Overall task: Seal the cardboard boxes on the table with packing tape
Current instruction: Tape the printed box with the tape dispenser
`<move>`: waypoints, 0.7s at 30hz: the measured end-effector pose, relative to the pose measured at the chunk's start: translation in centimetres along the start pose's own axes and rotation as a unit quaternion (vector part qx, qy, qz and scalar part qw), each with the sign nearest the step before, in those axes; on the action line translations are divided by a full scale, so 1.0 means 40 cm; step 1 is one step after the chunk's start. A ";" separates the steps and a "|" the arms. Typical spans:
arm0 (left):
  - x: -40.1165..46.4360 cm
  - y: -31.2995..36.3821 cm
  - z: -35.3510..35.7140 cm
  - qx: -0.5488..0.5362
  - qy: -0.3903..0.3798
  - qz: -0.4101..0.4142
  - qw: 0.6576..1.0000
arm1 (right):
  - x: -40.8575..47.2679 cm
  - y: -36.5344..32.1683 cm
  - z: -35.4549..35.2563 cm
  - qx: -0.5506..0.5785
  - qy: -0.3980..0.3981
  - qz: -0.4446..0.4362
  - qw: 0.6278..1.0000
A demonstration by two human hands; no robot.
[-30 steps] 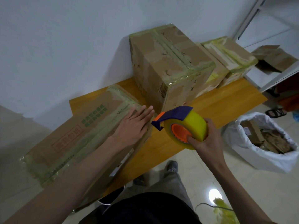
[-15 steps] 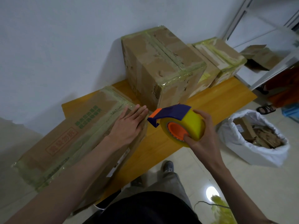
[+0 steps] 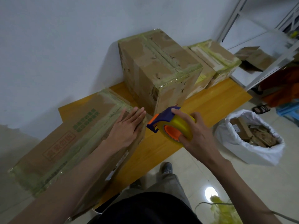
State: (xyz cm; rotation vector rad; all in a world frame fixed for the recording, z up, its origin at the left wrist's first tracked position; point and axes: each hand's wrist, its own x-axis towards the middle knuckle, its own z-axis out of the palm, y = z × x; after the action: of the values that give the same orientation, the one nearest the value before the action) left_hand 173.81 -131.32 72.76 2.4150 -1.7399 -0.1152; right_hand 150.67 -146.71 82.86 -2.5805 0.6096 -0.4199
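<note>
A long flat cardboard box (image 3: 64,139) with green and red print lies at the left of the wooden table (image 3: 215,102), taped along its seam and edges. My left hand (image 3: 127,126) rests flat on its right end, fingers straight. My right hand (image 3: 195,136) grips a yellow tape roll (image 3: 179,126) in a purple and orange dispenser, held just right of that box's end, above the table. A tall taped box (image 3: 161,68) stands behind, against the wall. Two lower taped boxes (image 3: 215,60) sit to its right.
A white sack (image 3: 252,151) full of cardboard scraps stands on the tiled floor to the right. A white metal shelf frame (image 3: 265,60) with a loose carton is at far right. A crumpled wad of yellow tape (image 3: 224,209) lies by my feet.
My right hand has shifted its grip, the fingers now curling over the top of the dispenser. The left hand stays flat on the box end. The view has swung slightly.
</note>
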 end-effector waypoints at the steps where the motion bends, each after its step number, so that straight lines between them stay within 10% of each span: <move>1: 0.000 0.001 0.000 -0.007 0.004 0.000 1.000 | 0.005 -0.007 0.002 -0.007 0.000 -0.003 1.000; 13: 0.000 -0.010 0.001 0.000 0.014 0.011 1.000 | 0.023 -0.006 0.073 -0.151 -0.057 -0.069 0.984; 21: 0.002 0.002 0.012 -0.007 0.017 -0.010 1.000 | 0.002 0.042 0.083 -0.041 -0.006 0.069 0.997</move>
State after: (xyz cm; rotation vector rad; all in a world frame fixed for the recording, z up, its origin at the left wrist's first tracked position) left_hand 173.69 -131.46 72.31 2.4110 -1.6950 -0.0889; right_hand 151.44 -146.89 79.21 -2.5944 0.8120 -0.3411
